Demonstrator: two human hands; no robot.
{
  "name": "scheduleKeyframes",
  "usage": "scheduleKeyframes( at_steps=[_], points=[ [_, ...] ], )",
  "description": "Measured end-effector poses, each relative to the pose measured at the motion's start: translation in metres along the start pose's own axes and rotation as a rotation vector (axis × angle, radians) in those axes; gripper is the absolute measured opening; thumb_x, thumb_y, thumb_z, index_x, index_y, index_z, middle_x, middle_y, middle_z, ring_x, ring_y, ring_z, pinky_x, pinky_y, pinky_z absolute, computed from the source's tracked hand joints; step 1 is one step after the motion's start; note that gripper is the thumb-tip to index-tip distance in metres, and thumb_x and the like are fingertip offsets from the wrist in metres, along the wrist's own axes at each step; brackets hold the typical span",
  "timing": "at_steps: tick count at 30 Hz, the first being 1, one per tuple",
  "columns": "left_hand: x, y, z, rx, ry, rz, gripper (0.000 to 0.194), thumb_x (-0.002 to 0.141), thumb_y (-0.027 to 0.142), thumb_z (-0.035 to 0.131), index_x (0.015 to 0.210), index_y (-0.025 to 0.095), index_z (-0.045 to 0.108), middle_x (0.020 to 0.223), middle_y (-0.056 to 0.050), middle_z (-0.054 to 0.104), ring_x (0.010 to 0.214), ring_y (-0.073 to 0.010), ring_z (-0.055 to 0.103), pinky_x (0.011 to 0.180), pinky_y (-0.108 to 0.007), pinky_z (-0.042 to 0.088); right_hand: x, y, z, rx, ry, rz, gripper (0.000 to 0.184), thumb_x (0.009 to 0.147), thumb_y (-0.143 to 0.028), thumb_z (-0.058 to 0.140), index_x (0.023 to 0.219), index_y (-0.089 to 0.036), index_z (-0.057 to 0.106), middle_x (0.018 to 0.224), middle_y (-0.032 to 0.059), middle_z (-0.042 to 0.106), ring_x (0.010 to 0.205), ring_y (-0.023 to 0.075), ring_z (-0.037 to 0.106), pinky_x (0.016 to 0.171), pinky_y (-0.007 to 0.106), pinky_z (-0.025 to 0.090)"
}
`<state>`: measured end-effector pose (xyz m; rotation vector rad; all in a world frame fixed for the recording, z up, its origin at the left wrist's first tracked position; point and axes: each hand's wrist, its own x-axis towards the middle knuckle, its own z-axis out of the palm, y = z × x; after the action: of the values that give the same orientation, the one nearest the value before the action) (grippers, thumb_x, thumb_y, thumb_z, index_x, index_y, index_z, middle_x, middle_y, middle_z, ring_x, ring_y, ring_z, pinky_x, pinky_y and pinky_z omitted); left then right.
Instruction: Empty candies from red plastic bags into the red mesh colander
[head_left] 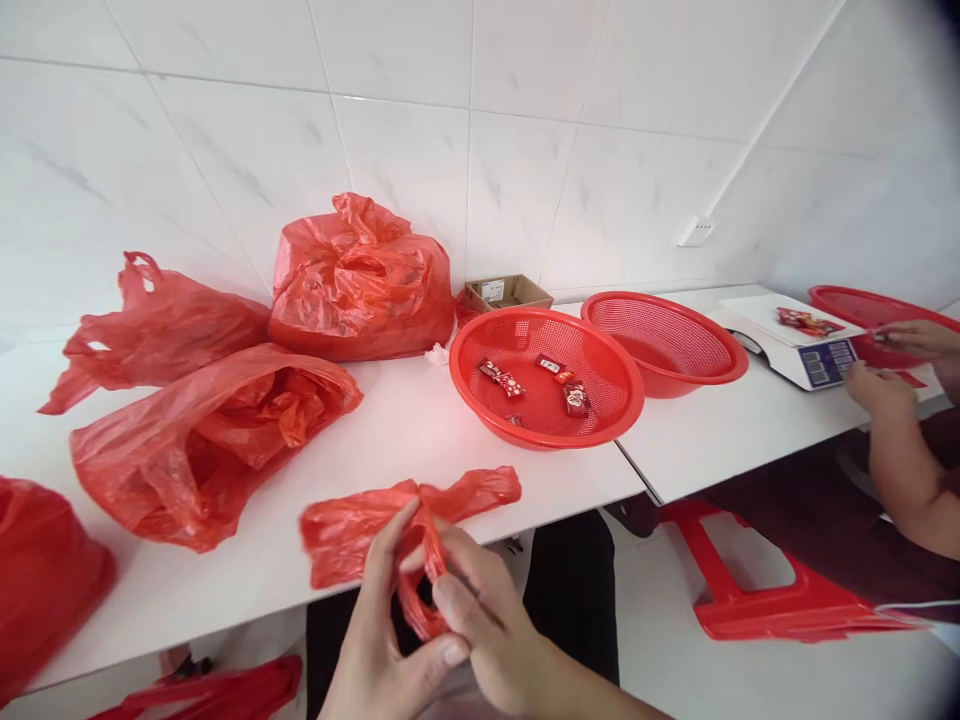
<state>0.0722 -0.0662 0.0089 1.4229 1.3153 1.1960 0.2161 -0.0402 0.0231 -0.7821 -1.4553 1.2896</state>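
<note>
Both my hands grip a small red plastic bag (352,530) just over the near edge of the white table (420,420). My left hand (375,630) pinches the bag's twisted neck from the left. My right hand (495,630) is closed on the same knot from the right, fingers curled round the plastic. The bag's loose ends spread out toward the table's edge.
Several bigger red bags (210,440) lie on the left of the table. A red mesh basket (547,380) holds a few wrapped candies, a second basket (664,340) beside it. A small cardboard box (508,292) stands behind. A co-worker's hands (892,370) are at a scale (795,340) on the right.
</note>
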Motion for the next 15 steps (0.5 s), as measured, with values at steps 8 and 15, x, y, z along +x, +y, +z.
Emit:
scheduleKeyframes(
  at_steps=[8, 15],
  points=[
    [0.022, -0.012, -0.015, -0.217, 0.064, -0.187, 0.033, 0.076, 0.042, 0.073, 0.103, 0.024, 0.064, 0.096, -0.005, 0.071, 0.090, -0.0235, 0.069, 0.079, -0.032, 0.058, 0.008, 0.003, -0.016, -0.429, 0.074, -0.223, 0.012, 0.094, -0.024, 0.049, 0.095, -0.018, 0.060, 0.093, 0.0071, 0.061, 0.087, 0.0170, 0.059, 0.080, 0.031, 0.050],
    [0.020, -0.011, -0.029, -0.515, -0.081, -0.473, 0.026, 0.068, 0.033, 0.071, 0.093, 0.024, 0.068, 0.081, -0.004, 0.069, 0.071, -0.0222, 0.067, 0.064, -0.034, 0.058, 0.029, 0.017, -0.040, -0.766, -0.252, -0.047, 0.024, 0.097, -0.025, 0.043, 0.110, -0.017, 0.061, 0.105, 0.0093, 0.066, 0.098, 0.0198, 0.060, 0.088, 0.033, 0.048]
  ],
)
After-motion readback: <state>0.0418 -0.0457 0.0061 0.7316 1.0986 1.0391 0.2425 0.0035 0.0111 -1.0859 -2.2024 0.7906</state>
